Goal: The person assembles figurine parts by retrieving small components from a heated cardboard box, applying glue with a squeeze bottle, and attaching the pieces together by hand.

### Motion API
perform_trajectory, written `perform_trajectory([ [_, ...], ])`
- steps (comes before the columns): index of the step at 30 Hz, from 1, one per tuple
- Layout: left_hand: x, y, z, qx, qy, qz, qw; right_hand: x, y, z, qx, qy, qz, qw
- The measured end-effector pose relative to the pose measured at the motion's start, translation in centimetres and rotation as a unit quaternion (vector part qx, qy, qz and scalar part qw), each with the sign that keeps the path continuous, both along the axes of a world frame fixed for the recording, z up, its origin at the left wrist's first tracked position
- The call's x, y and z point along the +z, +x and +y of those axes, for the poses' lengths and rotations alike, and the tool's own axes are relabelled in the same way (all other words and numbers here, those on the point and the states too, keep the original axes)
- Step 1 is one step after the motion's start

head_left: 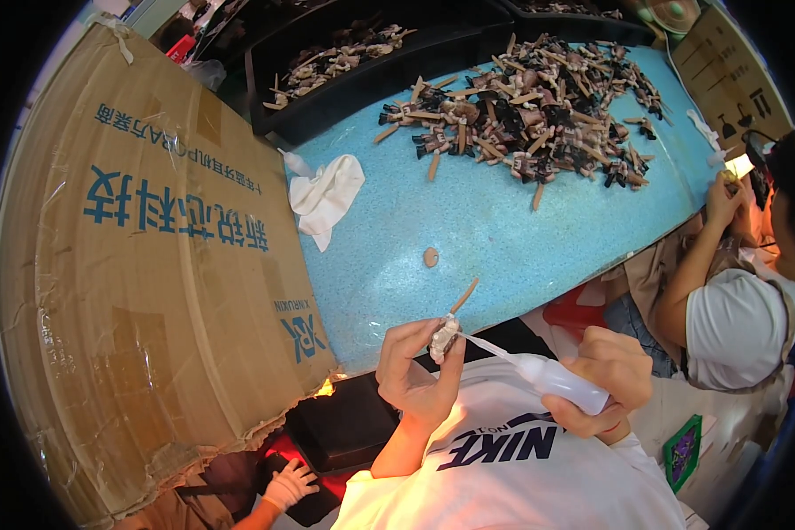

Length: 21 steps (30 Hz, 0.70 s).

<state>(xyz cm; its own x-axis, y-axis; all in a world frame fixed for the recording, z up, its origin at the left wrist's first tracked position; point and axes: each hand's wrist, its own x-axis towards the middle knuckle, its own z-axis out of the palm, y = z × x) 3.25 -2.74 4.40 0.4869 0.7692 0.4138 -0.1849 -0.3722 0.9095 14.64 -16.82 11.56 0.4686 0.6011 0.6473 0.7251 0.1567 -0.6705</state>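
My left hand [420, 380] pinches a small pale figurine [443, 341] between thumb and fingertips at the near edge of the blue table. A thin tan stick [465, 296] points up and to the right from the figurine. My right hand [611, 380] is closed round a translucent white squeeze bottle [561, 383], held tilted. Its narrow nozzle points left and reaches the figurine; whether the tip touches it I cannot tell. Just beyond my hands, a small round tan piece [430, 257] lies on the table.
Many dark-and-pale figurines [539, 115] with tan sticks are piled on the blue tabletop [380, 291]. More fill a black tray [397, 71] behind. A crumpled white cloth [327, 196] lies beside a large cardboard box [150, 291] at left. Another person [733, 327] works at right; another hand [290, 484] shows lower left.
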Motion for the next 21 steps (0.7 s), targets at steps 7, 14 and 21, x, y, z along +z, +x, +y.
perform_trajectory([
  [7,0.1,-0.08,0.08,-0.001,-0.005,0.011,1.0,0.0,-0.11,-0.16,-0.005,-0.013,-0.004,1.0],
  [14,-0.11,-0.01,-0.09,-0.009,-0.037,0.002,0.999,0.24,-0.17,-0.28,0.021,-0.009,0.01,1.0],
  [21,-0.13,-0.04,-0.15,-0.01,-0.042,-0.006,0.999,-0.16,-0.34,0.4,0.033,-0.005,-0.016,0.999],
])
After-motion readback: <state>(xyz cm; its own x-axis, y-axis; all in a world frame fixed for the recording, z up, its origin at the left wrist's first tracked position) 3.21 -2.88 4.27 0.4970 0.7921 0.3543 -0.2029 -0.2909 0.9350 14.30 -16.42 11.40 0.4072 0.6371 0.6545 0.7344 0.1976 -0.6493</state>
